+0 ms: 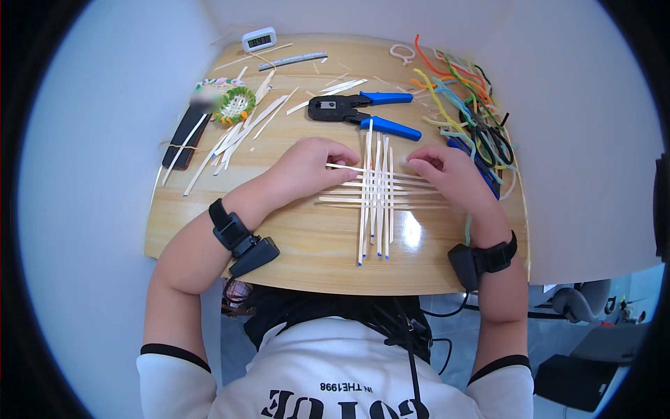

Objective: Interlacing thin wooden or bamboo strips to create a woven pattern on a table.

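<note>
A lattice of thin pale strips (377,183), woven over and under each other, lies flat on the table. Several upright strips have blue-tipped near ends, and others cross them sideways. My left hand (317,164) is at the lattice's upper left, thumb and forefinger closed about the end of the topmost crosswise strip (337,166). On the opposite side my right hand (450,171) hovers over the strips' right ends, fingers curled and thumb close to the forefinger; what lies between them is hidden. Just beyond the weave rests a blue-handled crimping tool (338,108).
Loose strips (241,136), a small green-rimmed woven piece (235,105) and a dark strapped block (187,140) occupy the left. Colourful fuzzy stems (453,105) and black-handled scissors (497,143) crowd the right. Behind are a ruler (293,61) and a white digital clock (259,40).
</note>
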Demonstrator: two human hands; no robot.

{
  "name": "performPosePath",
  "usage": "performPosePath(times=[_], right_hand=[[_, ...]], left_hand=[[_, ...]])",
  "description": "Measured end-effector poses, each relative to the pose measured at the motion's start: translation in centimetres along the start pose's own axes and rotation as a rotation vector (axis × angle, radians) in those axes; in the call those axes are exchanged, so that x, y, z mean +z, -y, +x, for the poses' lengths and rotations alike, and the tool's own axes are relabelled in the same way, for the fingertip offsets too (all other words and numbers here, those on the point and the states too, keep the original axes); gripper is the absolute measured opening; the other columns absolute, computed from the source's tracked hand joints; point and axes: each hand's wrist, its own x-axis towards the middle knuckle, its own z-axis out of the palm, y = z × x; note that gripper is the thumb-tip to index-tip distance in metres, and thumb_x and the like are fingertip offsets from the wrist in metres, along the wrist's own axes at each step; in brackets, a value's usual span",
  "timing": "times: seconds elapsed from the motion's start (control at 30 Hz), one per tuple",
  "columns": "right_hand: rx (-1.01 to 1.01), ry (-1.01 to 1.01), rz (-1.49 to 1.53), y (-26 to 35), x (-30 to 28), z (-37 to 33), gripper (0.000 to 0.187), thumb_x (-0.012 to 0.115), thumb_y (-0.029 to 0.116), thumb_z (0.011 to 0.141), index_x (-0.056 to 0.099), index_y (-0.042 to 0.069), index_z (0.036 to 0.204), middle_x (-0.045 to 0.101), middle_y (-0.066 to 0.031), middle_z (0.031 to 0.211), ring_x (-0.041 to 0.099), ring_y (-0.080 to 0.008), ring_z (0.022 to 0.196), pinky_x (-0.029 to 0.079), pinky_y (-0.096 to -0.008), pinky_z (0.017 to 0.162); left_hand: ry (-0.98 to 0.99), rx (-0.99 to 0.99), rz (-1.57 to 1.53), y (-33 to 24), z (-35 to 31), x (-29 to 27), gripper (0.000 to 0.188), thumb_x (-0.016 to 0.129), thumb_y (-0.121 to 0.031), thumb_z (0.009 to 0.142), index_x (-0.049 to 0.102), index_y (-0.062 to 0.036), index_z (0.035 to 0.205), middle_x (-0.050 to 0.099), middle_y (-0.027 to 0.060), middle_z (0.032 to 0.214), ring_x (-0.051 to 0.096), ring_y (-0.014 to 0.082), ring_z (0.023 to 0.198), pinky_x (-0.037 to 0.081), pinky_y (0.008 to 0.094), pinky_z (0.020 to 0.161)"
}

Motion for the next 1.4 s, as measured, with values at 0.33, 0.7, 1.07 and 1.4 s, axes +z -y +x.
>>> performPosePath(times=[0.33, 0.7, 1.07, 1.4], right_hand=[[0.193, 0.331, 0.229, 2.0, 0.4, 2.1, 0.038, 0.077, 0.026, 0.1, 0.075, -0.003, 0.124, 0.08, -0.0094, 0.098, 0.072, -0.0139, 0.084, 0.057, -0.0294, 0.075], [0.22, 0.32, 0.665, 1.6, 3.1, 2.5, 0.055, 0.078, 0.009, 0.097, 0.058, -0.009, 0.145, 0.078, -0.0075, 0.102, 0.074, -0.0127, 0.09, 0.061, -0.0275, 0.081], [0.06, 0.18, 0.527, 1.5, 4.9, 1.8, 0.028, 0.077, 0.004, 0.097, 0.065, -0.002, 0.121, 0.077, -0.0068, 0.1, 0.072, -0.0115, 0.091, 0.057, -0.0265, 0.079], [0.142, 0.322, 0.478, 2.4, 4.1, 0.9, 0.034, 0.078, 0.012, 0.099, 0.069, -0.003, 0.128, 0.079, -0.0068, 0.099, 0.072, -0.0092, 0.089, 0.058, -0.0261, 0.081]], left_hand=[[0.149, -0.097, -0.231, -1.3, -1.3, -1.3, 0.034, 0.078, -0.016, 0.097, 0.076, -0.0007, 0.128, 0.078, 0.0084, 0.11, 0.07, 0.0137, 0.1, 0.056, 0.031, 0.094], [0.227, -0.109, -0.119, -2.0, -1.5, -1.7, 0.033, 0.077, -0.02, 0.1, 0.077, -0.0017, 0.126, 0.079, 0.0078, 0.107, 0.069, 0.0118, 0.096, 0.056, 0.0304, 0.09], [0.217, -0.108, -0.215, -1.2, -0.3, -1.1, 0.028, 0.079, -0.026, 0.1, 0.078, 0.0, 0.111, 0.077, 0.0039, 0.096, 0.067, 0.0083, 0.088, 0.055, 0.0272, 0.083], [0.191, -0.08, -0.307, -1.4, -0.8, -0.4, 0.022, 0.08, -0.022, 0.099, 0.076, -0.0007, 0.1, 0.074, 0.0003, 0.089, 0.062, 0.0063, 0.082, 0.052, 0.026, 0.077]])
